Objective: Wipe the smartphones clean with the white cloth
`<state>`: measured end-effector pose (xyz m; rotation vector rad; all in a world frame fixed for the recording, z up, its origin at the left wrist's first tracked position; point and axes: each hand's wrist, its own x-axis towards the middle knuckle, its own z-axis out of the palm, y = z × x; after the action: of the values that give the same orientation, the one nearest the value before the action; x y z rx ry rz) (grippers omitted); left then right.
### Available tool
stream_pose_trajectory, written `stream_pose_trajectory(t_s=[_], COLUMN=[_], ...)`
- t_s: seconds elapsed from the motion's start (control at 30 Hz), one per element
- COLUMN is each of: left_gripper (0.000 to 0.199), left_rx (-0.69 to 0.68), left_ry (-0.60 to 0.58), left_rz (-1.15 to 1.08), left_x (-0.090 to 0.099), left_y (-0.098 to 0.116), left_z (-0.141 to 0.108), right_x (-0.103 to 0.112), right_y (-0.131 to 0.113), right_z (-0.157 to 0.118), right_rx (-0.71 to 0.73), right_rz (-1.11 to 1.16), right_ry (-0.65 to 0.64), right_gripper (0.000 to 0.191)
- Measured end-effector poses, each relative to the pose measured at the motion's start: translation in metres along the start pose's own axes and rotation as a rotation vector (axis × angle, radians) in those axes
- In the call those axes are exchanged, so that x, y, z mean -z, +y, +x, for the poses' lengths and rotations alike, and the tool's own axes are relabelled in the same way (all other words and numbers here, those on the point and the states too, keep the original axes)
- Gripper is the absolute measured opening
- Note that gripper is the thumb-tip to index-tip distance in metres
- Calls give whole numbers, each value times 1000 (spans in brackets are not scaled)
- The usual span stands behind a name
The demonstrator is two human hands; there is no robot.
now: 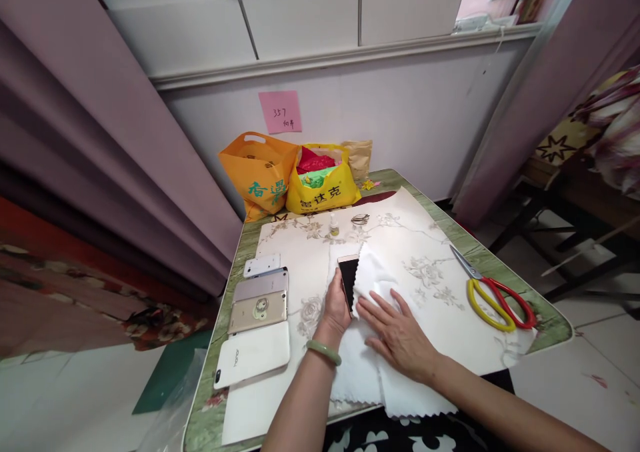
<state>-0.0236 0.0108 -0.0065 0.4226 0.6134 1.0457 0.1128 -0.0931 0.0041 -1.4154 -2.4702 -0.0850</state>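
Pink wall note (280, 112) "357"; left hand (336, 309) grips phone (348, 277); right hand (400, 332) flat, released, on cloth (373, 275).

"357" on pink note (280, 112)

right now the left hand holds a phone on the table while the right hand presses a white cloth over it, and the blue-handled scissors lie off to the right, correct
Not quite: the scissors have red and yellow handles, not blue. The head view shows them lying on the table's right side. The rest holds: the left hand grips the dark-screened phone while the right hand lies flat on the white scallop-edged cloth covering it.
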Motion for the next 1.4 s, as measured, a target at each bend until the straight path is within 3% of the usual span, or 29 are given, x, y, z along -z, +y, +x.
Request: stream_pose_trajectory(t_s=[0.13,0.27,0.4,0.57,0.67,0.77,0.87,1.03,1.17,1.27,1.4], left_gripper=[51,45,44,44,49,53,50,45,43,39,42], left_rx=[19,4,-21,-22,29,83,79,26,20,-28,21], left_ry=[-8,71,76,56,2,-25,1,22,41,101,140], left_rz=[27,45,11,6,-13,-20,-8,5,4,19,43], left_x=[-1,2,4,1,-1,-2,-1,2,4,5,4], left_y=[1,0,-1,-1,0,1,1,-1,-4,-4,1], left_z=[0,1,3,2,0,-1,-1,1,2,2,-1], right_x=[2,-2,-5,1,6,8,7,11,17,12,-1], right_y=[1,18,30,19,8,7,17,38,39,26,3], right_z=[-5,33,61,30,0,-10,5,55,85,85,52], right_rx=[35,-63,-199,-140,-77,-77,-128,-215,-264,-205,-42], right_rz=[16,27,23,-15,-20,-27,-35,-31,-36,-20,0], right_ry=[-6,41,77,88,88,96,105,119,134,123,88], right_gripper=[55,51,51,51,49,47,45,47,49,52,51])
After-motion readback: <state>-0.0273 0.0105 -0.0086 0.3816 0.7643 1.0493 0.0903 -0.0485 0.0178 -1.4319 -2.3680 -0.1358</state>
